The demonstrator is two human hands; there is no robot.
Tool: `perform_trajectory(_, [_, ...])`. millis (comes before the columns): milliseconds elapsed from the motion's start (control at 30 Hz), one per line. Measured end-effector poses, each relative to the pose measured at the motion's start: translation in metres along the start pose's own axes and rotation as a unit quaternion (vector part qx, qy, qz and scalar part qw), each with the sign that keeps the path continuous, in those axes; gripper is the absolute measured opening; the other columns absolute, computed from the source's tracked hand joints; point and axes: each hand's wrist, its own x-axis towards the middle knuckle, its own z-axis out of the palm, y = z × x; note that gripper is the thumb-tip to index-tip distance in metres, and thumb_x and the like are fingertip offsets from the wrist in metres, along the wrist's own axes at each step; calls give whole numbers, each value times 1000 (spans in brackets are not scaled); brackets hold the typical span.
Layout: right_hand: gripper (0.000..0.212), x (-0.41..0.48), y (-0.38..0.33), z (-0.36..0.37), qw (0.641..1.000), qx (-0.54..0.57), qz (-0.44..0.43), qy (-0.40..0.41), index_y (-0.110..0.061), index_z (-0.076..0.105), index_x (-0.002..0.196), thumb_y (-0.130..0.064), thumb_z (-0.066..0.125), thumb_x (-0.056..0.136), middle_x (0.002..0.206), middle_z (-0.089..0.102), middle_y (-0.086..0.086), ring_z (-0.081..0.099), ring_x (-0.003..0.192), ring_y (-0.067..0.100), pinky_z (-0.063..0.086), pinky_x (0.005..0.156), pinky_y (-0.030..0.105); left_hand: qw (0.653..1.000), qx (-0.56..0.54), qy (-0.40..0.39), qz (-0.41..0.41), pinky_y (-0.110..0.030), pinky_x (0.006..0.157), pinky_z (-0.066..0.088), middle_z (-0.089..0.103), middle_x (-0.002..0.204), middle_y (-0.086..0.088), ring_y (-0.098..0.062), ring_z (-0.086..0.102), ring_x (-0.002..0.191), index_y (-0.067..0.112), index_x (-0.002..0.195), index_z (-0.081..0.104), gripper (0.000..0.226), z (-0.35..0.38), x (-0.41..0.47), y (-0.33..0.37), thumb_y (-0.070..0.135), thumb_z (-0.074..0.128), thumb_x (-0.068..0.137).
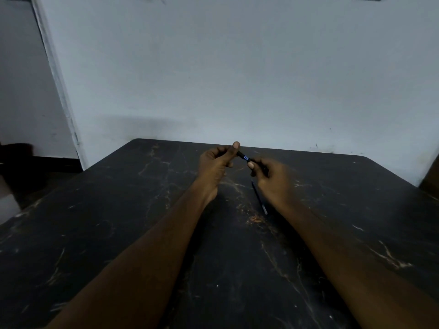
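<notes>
Both of my hands are raised over the far middle of a black marble table [118, 222]. Between them is a short dark pen-like piece with a blue band [245, 157]. My left hand [217, 163] pinches its left end, thumb up on top. My right hand [270, 178] grips its right end with curled fingers. Most of the piece is hidden inside the two hands. A thin dark stick, like a pen refill [259, 198], lies on the table just under my right hand.
A pale wall [237, 67] rises right behind the table's far edge. A dark shape [16, 157] stands on the floor at the left, beyond the table's corner. A brown object [431, 176] shows at the right edge.
</notes>
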Motion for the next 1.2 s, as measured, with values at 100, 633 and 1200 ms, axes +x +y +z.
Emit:
perform_trajectory(100, [21, 1, 3, 0, 1000, 0, -5, -5, -21, 70, 95, -38, 57, 93, 77, 68, -6, 64, 70, 13, 55, 64, 44, 1000, -12, 12, -1, -28, 60, 41, 73, 80, 7, -12, 56, 66, 20, 82, 72, 23, -2, 2, 2, 43, 73, 83])
perform_trajectory(633, [17, -3, -9, -9, 999, -35, -13, -7, -31, 61, 98, -40, 49, 90, 88, 61, -15, 58, 78, 3, 54, 68, 39, 990, 29, 126, 58, -13, 51, 46, 75, 91, -9, -1, 64, 72, -2, 97, 74, 32, -21, 13, 6, 29, 70, 89])
perform_trajectory(1200, [23, -3, -17, -14, 1000, -10, -8, 4, -16, 55, 85, -33, 48, 98, 73, 55, 4, 54, 67, 23, 47, 63, 49, 849, 518, 33, 98, -30, 79, 54, 76, 87, 8, -9, 68, 86, 26, 103, 72, 35, -33, 11, -13, 51, 72, 79])
